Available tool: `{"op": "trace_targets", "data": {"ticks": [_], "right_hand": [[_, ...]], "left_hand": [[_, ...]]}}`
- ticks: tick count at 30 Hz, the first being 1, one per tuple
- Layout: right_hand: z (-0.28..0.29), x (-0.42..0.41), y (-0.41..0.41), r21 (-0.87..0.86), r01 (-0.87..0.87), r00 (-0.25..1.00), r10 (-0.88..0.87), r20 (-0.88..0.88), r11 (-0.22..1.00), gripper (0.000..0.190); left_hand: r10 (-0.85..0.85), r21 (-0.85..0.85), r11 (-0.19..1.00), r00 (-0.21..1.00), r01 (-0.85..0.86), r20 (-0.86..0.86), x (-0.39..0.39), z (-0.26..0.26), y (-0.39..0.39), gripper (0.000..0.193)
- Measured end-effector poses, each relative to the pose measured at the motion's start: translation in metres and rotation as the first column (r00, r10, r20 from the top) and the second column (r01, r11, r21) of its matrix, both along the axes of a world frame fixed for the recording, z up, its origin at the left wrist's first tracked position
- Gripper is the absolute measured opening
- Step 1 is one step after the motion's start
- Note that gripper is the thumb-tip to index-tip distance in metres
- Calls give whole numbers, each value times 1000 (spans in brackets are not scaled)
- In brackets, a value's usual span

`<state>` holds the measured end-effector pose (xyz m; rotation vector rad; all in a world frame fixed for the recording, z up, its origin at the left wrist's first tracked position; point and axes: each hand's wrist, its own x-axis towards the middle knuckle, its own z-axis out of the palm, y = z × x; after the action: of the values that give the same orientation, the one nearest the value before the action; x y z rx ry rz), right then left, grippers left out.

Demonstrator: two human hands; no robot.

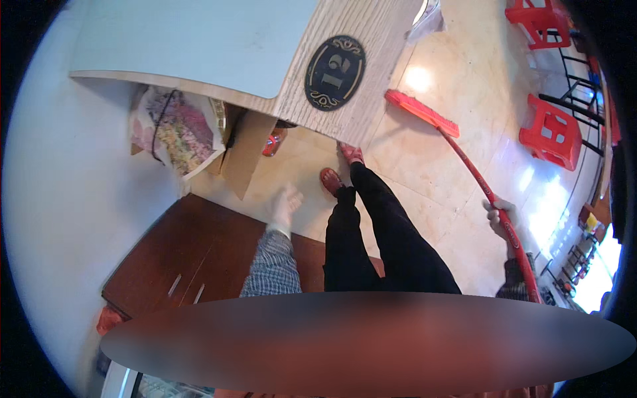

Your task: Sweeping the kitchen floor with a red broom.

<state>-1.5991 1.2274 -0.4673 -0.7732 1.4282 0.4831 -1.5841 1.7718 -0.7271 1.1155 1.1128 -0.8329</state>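
Observation:
My right hand (500,215) is wrapped around the handle of a red broom (468,161). The broom's head (423,113), with red bristles, is near the tiled floor to the right of the table. Nothing shows in my left hand (287,204), which reaches forward with its fingers spread and slightly blurred. It hangs over the floor beside a brown wooden cabinet (199,244). Ahead of that hand, a cardboard panel (248,154) and a jar with a red label (273,141) stand under the table.
A wood-grain table (371,112) with a pale blue top (194,45) juts out ahead. Below it a flower-printed bag (184,129) leans near the white wall (64,209). Red plastic stools (552,132) and black metal frames (577,79) stand at right. A blurred oval covers the bottom.

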Motion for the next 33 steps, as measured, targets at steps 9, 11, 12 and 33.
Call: {"op": "trace_targets", "data": {"ticks": [9, 11, 12, 33], "right_hand": [[95, -49, 14, 73, -289, 948, 275, 158, 955, 36], [121, -50, 30, 39, -320, 940, 312, 140, 947, 39], [132, -46, 42, 58, -286, 954, 278, 111, 957, 40], [8, -31, 138, 414, -910, 269, 795, 543, 25, 8]], "left_hand": [[-247, 56, 965, 962, 255, -113, -161, 184, 6, 33], [-200, 107, 967, 949, 231, -243, -179, 206, 18, 32], [-170, 131, 970, 958, 204, -230, -188, 212, 27, 33], [429, 218, 878, 902, -426, 35, -391, 298, -209, 33]]}}
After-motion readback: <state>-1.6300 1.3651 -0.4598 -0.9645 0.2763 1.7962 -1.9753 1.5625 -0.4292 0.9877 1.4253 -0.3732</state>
